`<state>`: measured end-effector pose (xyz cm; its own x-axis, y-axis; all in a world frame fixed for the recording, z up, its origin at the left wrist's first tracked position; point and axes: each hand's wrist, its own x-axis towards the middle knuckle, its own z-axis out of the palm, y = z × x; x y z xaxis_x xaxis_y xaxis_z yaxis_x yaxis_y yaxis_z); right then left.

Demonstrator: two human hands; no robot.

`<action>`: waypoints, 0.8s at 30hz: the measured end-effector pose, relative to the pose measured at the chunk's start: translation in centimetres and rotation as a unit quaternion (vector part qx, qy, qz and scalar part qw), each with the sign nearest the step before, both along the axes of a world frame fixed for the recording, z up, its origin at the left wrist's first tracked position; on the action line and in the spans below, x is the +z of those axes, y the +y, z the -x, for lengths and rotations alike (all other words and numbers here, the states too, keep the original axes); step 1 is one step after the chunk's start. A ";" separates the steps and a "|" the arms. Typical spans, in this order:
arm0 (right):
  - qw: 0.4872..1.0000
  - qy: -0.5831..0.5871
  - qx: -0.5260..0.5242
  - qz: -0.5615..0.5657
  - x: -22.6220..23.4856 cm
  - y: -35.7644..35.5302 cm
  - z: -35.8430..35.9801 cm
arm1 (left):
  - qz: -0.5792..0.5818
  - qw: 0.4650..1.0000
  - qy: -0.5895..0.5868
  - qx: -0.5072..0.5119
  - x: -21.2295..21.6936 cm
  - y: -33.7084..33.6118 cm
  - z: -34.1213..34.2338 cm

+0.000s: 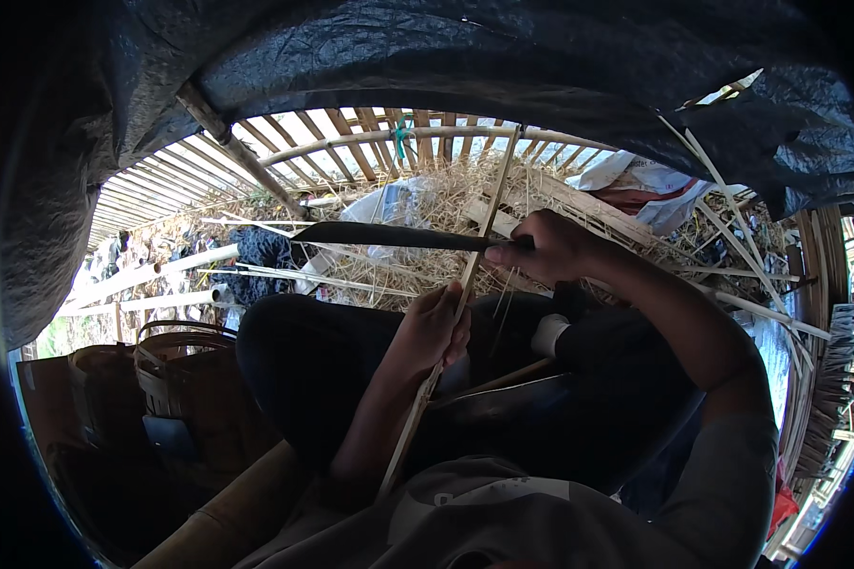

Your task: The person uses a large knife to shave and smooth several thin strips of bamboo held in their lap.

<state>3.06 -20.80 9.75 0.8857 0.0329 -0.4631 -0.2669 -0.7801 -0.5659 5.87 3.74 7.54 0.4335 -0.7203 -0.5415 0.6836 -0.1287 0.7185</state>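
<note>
My left hand (435, 330) grips a long thin bamboo strip (481, 237) that runs from my lap up toward the roof frame. My right hand (546, 248) holds the handle of a long dark knife (389, 235). The blade lies level and points left, and it meets the strip just above my left hand. Both hands work over my knees, which are in dark trousers (323, 351). A few thin fibres hang off the strip below the blade.
Woven baskets (176, 365) stand at my left. Thick bamboo poles (152, 277) and loose slivers lie ahead on a heap of dry straw (446, 204). A black tarp (427, 57) covers a bamboo lattice overhead. More thin strips (740, 242) lean at the right.
</note>
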 end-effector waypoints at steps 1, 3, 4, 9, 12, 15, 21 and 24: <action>1.000 0.003 0.001 0.016 0.5 0.0 -0.2 | -0.001 1.000 0.013 0.002 0.0 -0.1 0.0; 0.998 -0.008 -0.026 0.050 0.6 -0.8 -1.1 | 0.023 0.999 0.034 0.012 -0.1 0.3 -0.1; 0.995 -0.015 -0.066 0.068 -0.1 -2.7 -1.6 | 0.031 0.999 0.044 0.010 0.1 0.5 0.1; 0.988 -0.010 -0.154 0.033 -2.2 -7.4 0.1 | 0.024 0.999 0.029 -0.007 1.0 0.4 1.0; 0.997 -0.068 -0.031 0.004 -0.8 -1.0 1.2 | 0.024 0.999 0.027 0.002 0.1 0.6 0.5; 0.999 -0.047 0.004 -0.002 -0.6 -1.1 0.6 | 0.028 1.000 0.007 -0.001 -0.2 0.8 0.6; 0.994 -0.038 -0.091 0.048 -1.9 -5.7 0.4 | -0.017 0.998 -0.047 -0.030 -0.2 0.0 0.8; 0.998 -0.013 -0.002 0.054 1.6 0.3 0.5 | -0.066 0.990 -0.113 -0.053 -0.2 0.6 0.8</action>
